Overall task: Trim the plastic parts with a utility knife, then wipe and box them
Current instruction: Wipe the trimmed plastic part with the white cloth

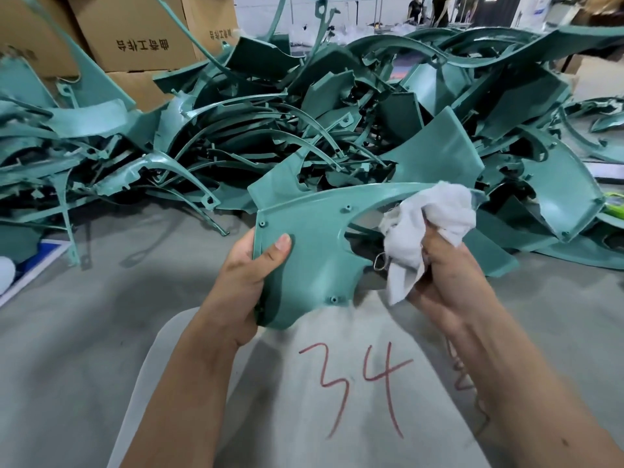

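Note:
A teal plastic panel (pixel 314 241) with a curved arm and small screw bosses is held up in front of me. My left hand (pixel 251 278) grips its left edge, thumb on the inner face. My right hand (pixel 445 275) is closed on a crumpled white cloth (pixel 429 224), which presses against the panel's upper right arm. A thin metal loop (pixel 380 261) shows by the right hand below the cloth; I see no knife blade.
A big heap of teal plastic parts (pixel 304 130) covers the floor ahead. Cardboard boxes (pixel 135 32) stand at the back left. A grey apron marked "34" (pixel 337 393) lies over my lap. People stand far back at the top right.

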